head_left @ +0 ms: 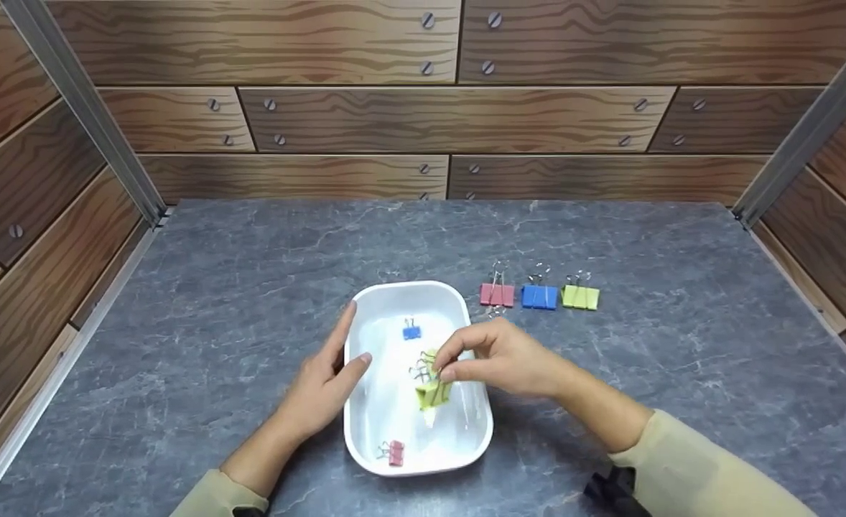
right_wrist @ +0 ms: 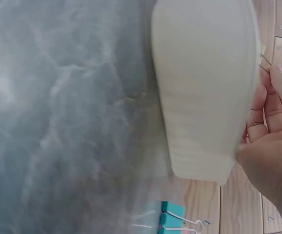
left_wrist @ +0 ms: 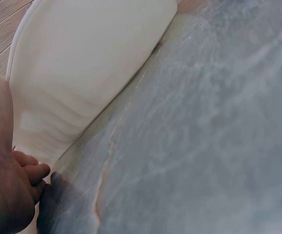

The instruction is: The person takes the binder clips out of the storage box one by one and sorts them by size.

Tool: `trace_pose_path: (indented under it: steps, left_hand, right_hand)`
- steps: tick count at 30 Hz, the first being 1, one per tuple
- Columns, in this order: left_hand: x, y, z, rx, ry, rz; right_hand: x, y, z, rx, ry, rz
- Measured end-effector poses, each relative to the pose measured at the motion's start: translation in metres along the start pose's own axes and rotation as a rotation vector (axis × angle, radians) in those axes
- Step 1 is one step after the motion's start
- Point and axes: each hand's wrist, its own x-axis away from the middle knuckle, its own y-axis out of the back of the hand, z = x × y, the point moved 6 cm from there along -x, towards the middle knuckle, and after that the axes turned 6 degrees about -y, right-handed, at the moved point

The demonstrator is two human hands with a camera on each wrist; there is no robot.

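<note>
A white tray (head_left: 365, 438) sits on the table between both hands. My left hand (head_left: 315, 391) rests on its left side, the index finger straight along the outside and the thumb over the rim. My right hand (head_left: 505, 359) pinches a yellow-green binder clip (head_left: 434, 395) by its wire handle, over the tray. Just behind it shows part of another yellow-green clip (head_left: 431, 355), partly covered by wires and fingers. Inside the tray lie a small blue binder clip (head_left: 411, 332) towards the far end and a small red one (head_left: 396, 453) near the front.
Right of the tray's far end, larger red (head_left: 497, 295), blue (head_left: 539, 296) and yellow-green (head_left: 580, 297) binder clips form a row on the dark marbled table (head_left: 250, 287). Wood-patterned walls (head_left: 459, 118) enclose the back and sides.
</note>
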Motion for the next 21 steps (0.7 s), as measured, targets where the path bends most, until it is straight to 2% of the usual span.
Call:
trace_pose_path:
  steps: [5,8,15,21]
  left_hand:
    - [0.000,0.000,-0.001,0.008,0.009,0.006]
    - [0.000,0.001,-0.001,0.007,0.020,0.008]
    - [0.000,0.002,-0.003,0.011,0.025,0.008]
    - [0.000,-0.001,-0.001,0.030,0.020,0.019]
  right_hand:
    - [0.010,0.025,0.007,-0.058,-0.002,-0.062]
    - [0.018,0.048,0.007,-0.057,-0.039,-0.137]
    - [0.043,0.097,-0.004,0.015,-0.163,-0.292]
    - [0.058,0.122,-0.026,0.090,-0.266,-0.374]
